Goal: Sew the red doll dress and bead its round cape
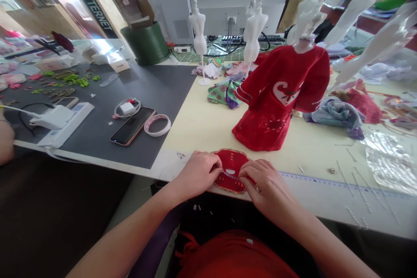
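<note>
A small piece of red velvet-like fabric (232, 170) with beaded edging and a small white cut-out lies at the table's near edge. My left hand (198, 175) pinches its left side, and my right hand (265, 184) grips its right side. My fingers hide part of the piece. Just beyond it, a red embroidered doll dress (280, 100) stands on a white mannequin form. The cream tabletop (195, 128) lies under the fabric, and a ruler strip (325, 181) runs along the front edge to the right.
A smartphone (132, 126), a tape roll (157, 125) and a charger (55, 117) sit on a grey mat (163, 87) to the left. White mannequin stands (198, 34) and fabric scraps (337, 115) crowd the back. Crinkled clear plastic (389, 160) lies right. Another person's arm (5, 139) enters at left.
</note>
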Demonstrator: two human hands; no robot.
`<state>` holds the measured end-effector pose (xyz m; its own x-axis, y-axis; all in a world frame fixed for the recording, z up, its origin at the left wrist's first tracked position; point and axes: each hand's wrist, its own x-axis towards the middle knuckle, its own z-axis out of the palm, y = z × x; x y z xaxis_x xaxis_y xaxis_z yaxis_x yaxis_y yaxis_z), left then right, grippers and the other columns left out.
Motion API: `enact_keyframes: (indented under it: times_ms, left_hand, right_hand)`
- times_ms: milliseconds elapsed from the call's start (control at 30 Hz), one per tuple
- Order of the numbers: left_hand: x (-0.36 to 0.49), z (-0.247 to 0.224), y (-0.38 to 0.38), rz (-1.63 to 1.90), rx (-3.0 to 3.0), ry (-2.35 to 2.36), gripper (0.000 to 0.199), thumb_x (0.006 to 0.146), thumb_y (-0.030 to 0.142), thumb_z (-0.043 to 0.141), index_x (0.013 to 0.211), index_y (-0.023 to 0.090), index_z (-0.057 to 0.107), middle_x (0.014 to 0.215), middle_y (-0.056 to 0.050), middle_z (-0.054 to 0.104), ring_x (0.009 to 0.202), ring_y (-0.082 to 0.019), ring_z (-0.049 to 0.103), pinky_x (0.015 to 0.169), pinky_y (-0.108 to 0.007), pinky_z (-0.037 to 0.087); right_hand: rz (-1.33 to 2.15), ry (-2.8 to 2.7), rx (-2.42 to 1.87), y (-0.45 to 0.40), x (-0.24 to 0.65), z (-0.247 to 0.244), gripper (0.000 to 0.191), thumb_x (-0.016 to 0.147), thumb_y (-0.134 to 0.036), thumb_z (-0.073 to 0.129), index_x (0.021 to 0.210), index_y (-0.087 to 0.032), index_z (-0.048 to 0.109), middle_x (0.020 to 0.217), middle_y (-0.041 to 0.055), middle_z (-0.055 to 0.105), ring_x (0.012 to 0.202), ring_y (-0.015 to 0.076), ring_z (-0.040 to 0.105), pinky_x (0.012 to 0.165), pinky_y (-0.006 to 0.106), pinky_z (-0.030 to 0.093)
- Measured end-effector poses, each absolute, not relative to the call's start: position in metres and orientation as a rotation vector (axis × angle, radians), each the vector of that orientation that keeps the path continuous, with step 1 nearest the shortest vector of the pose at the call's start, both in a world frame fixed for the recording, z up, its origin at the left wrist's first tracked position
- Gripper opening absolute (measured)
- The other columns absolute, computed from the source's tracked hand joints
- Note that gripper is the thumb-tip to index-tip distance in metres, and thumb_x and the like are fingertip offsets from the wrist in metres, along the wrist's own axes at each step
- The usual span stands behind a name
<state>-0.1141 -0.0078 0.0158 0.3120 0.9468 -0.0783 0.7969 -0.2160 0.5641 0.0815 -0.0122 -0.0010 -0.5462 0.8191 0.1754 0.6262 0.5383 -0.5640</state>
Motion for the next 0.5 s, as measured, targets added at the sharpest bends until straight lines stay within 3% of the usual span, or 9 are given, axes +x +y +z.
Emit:
enact_keyframes:
  times_ms: [500]
  left_hand:
    - [-0.1130,0.0156,-0.0040,0.353,2.108,1.532,0.017,0.080,0.013,0.051,0.068,0.018,0.062,0.072,0.002,0.067,0.067,-0.013,0.056,0.076,-0.028,0.038]
  right_hand:
    - [0.667,-2.381,-1.134,-0.0210,0.0781,-0.0015,0.019,0.086,-0.007,0.046,0.073,-0.017,0.055,0.077,0.0040,0.059,0.076,0.0179,0.052,0.075,0.036,0.039]
